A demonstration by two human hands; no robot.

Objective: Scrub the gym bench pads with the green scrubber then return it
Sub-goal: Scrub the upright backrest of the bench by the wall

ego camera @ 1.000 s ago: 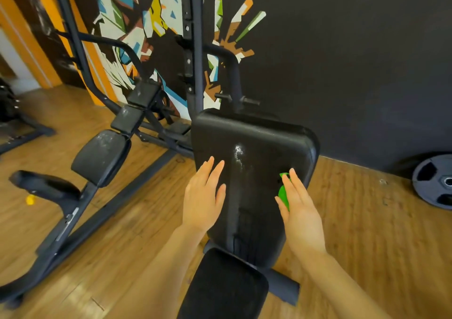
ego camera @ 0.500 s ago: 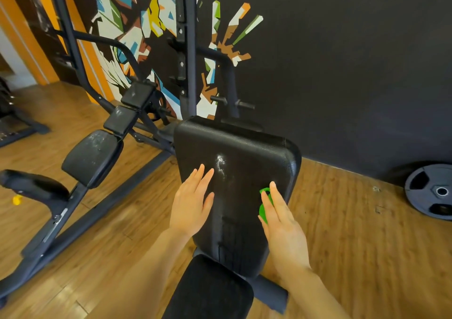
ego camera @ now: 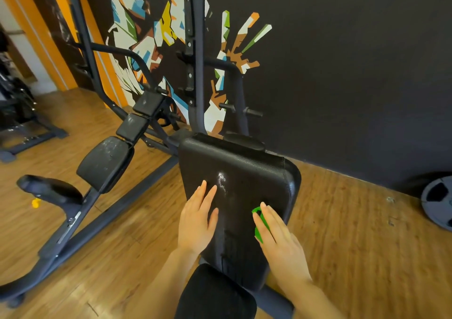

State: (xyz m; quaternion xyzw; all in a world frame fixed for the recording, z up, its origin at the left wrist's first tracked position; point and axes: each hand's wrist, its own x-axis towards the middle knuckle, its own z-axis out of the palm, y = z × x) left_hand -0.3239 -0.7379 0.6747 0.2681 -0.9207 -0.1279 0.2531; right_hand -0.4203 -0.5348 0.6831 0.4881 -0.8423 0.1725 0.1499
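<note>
The black back pad point(ego camera: 244, 169) of the gym bench slopes up toward the dark wall, with a white smear point(ego camera: 221, 180) near its middle. My right hand point(ego camera: 281, 242) lies flat with straight fingers on the green scrubber point(ego camera: 260, 220) and presses it against the right half of the pad. Most of the scrubber is hidden under my fingers. The flat palm of my left hand point(ego camera: 197, 220) rests on the pad's left edge, beside the smear. Below both hands, the black seat pad point(ego camera: 215, 294) shows at the bottom of the view.
A second bench with dusty black pads point(ego camera: 105, 162) stands to the left on the wooden floor. Behind the back pad a rack post point(ego camera: 194, 61) rises. A weight plate point(ego camera: 437, 203) leans against the wall at right. Something small and yellow point(ego camera: 36, 203) lies at far left.
My right hand has slid the scrubber a little down and left on the back pad. The left hand stays flat at the pad's left edge. The view has shifted slightly.
</note>
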